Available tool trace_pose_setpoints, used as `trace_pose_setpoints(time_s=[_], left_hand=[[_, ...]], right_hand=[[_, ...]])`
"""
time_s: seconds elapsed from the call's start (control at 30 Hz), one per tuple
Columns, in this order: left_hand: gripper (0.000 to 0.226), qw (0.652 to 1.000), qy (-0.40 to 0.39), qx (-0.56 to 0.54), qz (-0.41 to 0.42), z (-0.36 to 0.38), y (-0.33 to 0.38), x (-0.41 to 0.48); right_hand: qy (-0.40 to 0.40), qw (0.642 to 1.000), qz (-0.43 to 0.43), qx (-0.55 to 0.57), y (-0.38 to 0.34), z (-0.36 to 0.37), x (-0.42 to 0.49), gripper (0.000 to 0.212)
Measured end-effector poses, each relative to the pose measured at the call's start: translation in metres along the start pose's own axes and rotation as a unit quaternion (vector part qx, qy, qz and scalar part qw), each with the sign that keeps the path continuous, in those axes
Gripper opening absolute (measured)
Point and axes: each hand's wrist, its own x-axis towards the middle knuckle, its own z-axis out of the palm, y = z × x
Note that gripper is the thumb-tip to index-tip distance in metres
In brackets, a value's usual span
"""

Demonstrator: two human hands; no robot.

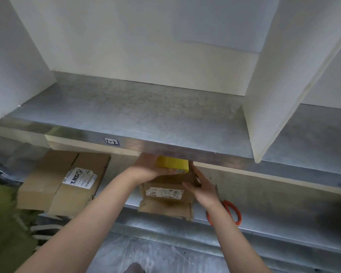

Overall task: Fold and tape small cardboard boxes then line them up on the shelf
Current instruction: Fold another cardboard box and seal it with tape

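A small cardboard box (166, 196) with a white label lies on the lower metal shelf (274, 209), its near flap hanging over the front edge. My left hand (150, 167) grips a yellow tape roll (172, 164) just above the box's far side, partly hidden under the upper shelf's front edge. My right hand (202, 187) rests with straight fingers against the box's right side.
A flattened cardboard box (65, 182) with a shipping label lies at the left of the lower shelf. Orange-handled scissors (231, 211) lie right of my right wrist. The upper metal shelf (138, 111) runs between white dividers (272, 91).
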Motion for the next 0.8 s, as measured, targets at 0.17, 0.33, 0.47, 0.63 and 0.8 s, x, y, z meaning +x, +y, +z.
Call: trace_pose_setpoints(time_s=[0.17, 0.33, 0.47, 0.63, 0.8], left_hand=[[0.059, 1.000, -0.017, -0.012, -0.015, -0.033, -0.015, -0.004], [0.044, 0.990, -0.058, 0.128, -0.023, -0.054, -0.022, -0.004], [0.051, 0.951, -0.016, 0.308, -0.011, -0.059, -0.025, -0.002], [0.053, 0.959, -0.018, 0.283, 0.017, -0.067, -0.041, -0.005], [0.050, 0.982, -0.064, 0.176, 0.031, -0.085, -0.053, -0.010]], right_hand=[[-0.015, 1.000, 0.012, -0.018, -0.003, 0.003, 0.003, 0.074], [-0.009, 1.000, 0.019, -0.020, -0.007, 0.010, 0.006, 0.070], [0.004, 1.000, 0.025, -0.007, -0.007, 0.017, 0.003, 0.070], [0.035, 0.999, 0.013, 0.011, -0.007, 0.028, -0.009, 0.068], [0.073, 0.997, -0.001, 0.031, -0.009, 0.034, -0.018, 0.067]])
